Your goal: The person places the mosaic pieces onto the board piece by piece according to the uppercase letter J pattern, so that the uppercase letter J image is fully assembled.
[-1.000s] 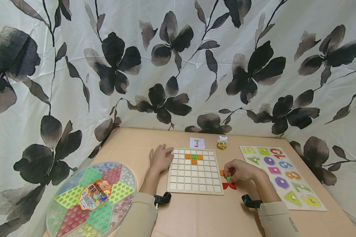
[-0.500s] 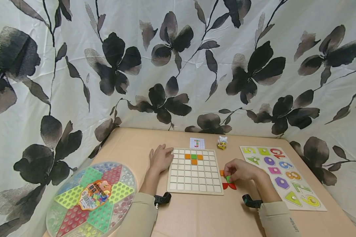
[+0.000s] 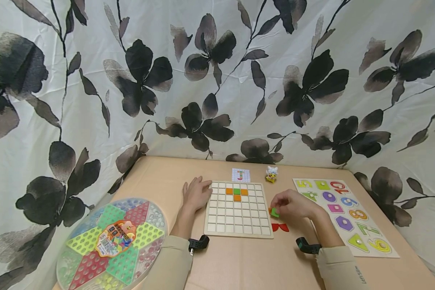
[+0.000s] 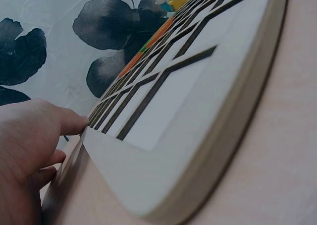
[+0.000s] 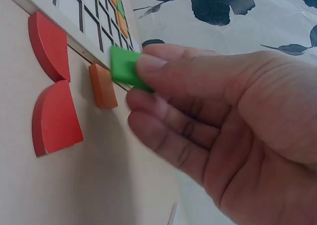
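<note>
Between thumb and forefinger my right hand pinches a green square block, held up close to the right edge of the grid board. Under it on the table lie an orange block beside the board and two red quarter-round pieces. Set in the board's upper rows are a green square with orange squares left, right and below it. At the board's left edge rests my left hand, fingers loosely extended, the index fingertip at the corner of the frame.
Behind the board lie a small gridded pattern card and a little white-and-yellow figurine. A round marble game board covers the left front of the table. To the right lies a number-and-shape puzzle board, partly behind my right arm.
My right hand has lifted the green block off the table by the red pieces and moved it slightly away from me and left. The left hand stays put.
</note>
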The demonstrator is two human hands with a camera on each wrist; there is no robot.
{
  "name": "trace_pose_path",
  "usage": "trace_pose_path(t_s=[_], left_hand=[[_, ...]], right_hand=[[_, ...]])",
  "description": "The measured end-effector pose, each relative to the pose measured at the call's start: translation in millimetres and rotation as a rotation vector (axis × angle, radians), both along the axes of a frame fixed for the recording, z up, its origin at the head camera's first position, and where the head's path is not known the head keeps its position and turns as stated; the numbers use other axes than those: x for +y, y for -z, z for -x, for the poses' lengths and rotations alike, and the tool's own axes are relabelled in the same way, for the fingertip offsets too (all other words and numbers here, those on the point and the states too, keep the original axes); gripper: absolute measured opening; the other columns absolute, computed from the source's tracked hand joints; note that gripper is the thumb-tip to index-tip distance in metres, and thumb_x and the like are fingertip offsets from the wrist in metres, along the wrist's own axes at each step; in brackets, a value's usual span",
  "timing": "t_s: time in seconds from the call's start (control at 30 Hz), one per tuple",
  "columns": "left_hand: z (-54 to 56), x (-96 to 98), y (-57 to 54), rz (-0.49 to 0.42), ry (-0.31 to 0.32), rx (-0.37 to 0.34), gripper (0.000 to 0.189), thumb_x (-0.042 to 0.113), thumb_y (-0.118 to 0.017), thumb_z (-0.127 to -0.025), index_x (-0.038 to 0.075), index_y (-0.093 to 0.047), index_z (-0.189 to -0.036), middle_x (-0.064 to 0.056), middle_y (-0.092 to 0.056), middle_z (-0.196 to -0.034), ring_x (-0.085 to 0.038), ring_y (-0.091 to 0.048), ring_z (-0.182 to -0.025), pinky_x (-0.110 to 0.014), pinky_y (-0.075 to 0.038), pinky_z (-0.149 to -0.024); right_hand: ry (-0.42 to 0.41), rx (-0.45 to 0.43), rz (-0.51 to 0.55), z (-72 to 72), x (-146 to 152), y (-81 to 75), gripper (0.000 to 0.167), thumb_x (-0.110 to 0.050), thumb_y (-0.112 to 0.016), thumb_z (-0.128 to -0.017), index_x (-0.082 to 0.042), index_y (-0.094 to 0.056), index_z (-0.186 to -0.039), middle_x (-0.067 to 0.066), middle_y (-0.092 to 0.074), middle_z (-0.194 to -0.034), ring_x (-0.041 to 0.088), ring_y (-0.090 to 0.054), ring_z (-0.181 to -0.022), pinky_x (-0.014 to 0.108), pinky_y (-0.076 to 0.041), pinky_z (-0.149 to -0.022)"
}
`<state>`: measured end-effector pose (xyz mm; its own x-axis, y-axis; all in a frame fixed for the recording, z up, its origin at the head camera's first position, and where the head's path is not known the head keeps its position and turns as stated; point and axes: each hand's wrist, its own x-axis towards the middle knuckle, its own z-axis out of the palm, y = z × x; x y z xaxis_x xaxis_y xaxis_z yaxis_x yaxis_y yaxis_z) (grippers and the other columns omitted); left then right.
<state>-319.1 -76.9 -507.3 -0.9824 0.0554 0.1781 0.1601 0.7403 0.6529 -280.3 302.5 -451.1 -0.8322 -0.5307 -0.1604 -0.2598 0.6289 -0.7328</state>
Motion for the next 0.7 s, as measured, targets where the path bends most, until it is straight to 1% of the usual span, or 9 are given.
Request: trace_pose_path(t_s=[0.2, 0.33, 0.43, 0.53, 0.7], left_hand=[[-0.1, 0.1, -0.4, -0.003, -0.001, -0.013, 0.037, 0.025, -0.063, -0.101, 0.018, -0.07, -0.137, -0.02, -0.043, -0.163, -0.041, -0.029, -0.157, -0.066, -0.003, -0.128], [-0.5, 0.4, -0.8, -0.006, -0.003, -0.01, 0.037, 0.026, -0.063, -0.101, 0.018, -0.07, -0.137, -0.019, -0.043, -0.163, -0.041, -0.028, -0.157, -0.066, -0.003, -0.128], [-0.6, 0.7, -1.2, -0.008, -0.003, -0.012, 0.037, 0.026, -0.063, -0.101, 0.018, -0.07, -0.137, -0.019, -0.043, -0.163, -0.041, -0.028, -0.157, -0.065, -0.003, -0.128], [-0.6, 0.9, -1.4, -0.008, -0.004, -0.014, 0.037, 0.026, -0.063, -0.101, 0.018, -0.07, -0.137, -0.019, -0.043, -0.163, -0.04, -0.028, -0.157, -0.065, -0.003, -0.128], [-0.6, 1.1, -1.9, -0.011, -0.004, -0.012, 0.038, 0.026, -0.063, -0.101, 0.017, -0.07, -0.137, -0.02, -0.043, -0.163, -0.041, -0.028, -0.157, -0.066, -0.003, -0.128]], right_hand=[[0.059, 0.033, 0.038, 1.4, -2.8, 1.2, 0.015, -0.003, -0.069, -0.095, -0.01, -0.077, -0.105, 0.003, -0.074, -0.096, 0.022, -0.062, -0.091, 0.024, -0.053, -0.079], [0.069, 0.058, 0.053, 2.0, -4.3, 2.4, 0.016, -0.002, -0.071, -0.094, -0.009, -0.076, -0.108, 0.003, -0.073, -0.095, 0.021, -0.062, -0.09, 0.024, -0.053, -0.078], [0.07, 0.078, 0.073, 2.1, -7.4, 2.0, 0.02, -0.002, -0.072, -0.094, -0.006, -0.075, -0.113, 0.005, -0.071, -0.096, 0.023, -0.061, -0.09, 0.023, -0.054, -0.078], [0.083, 0.084, 0.094, 2.3, -11.7, 1.5, 0.023, 0.0, -0.073, -0.092, -0.006, -0.074, -0.115, 0.006, -0.069, -0.097, 0.024, -0.061, -0.091, 0.023, -0.056, -0.077], [0.112, 0.103, 0.121, 4.5, -20.2, 1.6, 0.022, -0.002, -0.075, -0.091, -0.011, -0.074, -0.112, 0.008, -0.069, -0.096, 0.026, -0.061, -0.09, 0.023, -0.056, -0.075]])
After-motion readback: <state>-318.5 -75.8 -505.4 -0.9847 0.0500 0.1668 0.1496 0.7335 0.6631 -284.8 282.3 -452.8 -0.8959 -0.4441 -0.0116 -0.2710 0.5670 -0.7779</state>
